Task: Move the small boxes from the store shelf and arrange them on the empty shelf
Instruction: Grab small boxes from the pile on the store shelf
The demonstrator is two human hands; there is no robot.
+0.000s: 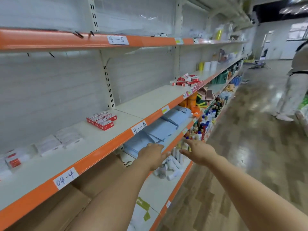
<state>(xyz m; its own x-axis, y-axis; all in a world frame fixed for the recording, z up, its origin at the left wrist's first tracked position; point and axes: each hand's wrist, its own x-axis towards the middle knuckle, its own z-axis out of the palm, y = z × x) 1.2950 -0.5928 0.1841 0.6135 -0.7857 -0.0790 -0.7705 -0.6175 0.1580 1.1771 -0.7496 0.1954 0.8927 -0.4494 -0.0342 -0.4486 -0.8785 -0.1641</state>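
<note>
Both hands, the left hand (154, 155) and the right hand (199, 151), are held out empty with fingers extended. A neat block of red boxes (101, 120) is seen on the shelf (126, 135); a loose pile of boxes (187, 80) lies farther along.

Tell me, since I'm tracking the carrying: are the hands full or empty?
Empty. Left hand and right hand reach forward with fingers spread, holding nothing; the red boxes sit on the shelf.

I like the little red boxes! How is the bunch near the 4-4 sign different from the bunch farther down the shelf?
The near red boxes sit in a tidy flat block; the far red boxes lie in a jumbled heap. The far heap sits by the orange edge, the near block farther back. Both are red and white, on the same shelf.
</note>
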